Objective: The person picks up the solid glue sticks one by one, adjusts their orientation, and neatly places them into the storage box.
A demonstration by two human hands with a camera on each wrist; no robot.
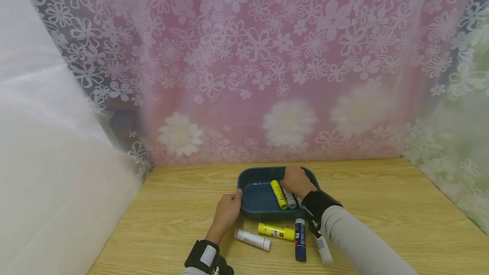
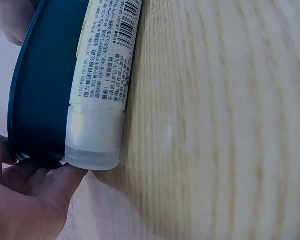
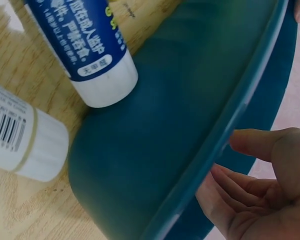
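Observation:
A dark teal tray [image 1: 252, 194] stands on the table. My left hand [image 1: 228, 211] grips its left end, thumb at the rim; in the left wrist view the fingers [image 2: 35, 185] lie under the tray edge. My right hand [image 1: 297, 180] reaches into the right part of the tray with bent fingers. There a yellow glue stick [image 1: 279, 194] and a whitish glue stick [image 1: 289, 199] lie side by side, with another pale one partly under the wrist. In the right wrist view the rim hides the fingertips of the right hand [image 3: 260, 190], so what they hold cannot be seen.
In front of the tray lie a white glue stick [image 1: 252, 239], a yellow one [image 1: 276, 231], a dark blue one [image 1: 300, 239] and another white one [image 1: 324, 249] beside the right forearm. A floral curtain [image 1: 275, 75] hangs behind the wooden table [image 1: 183, 207].

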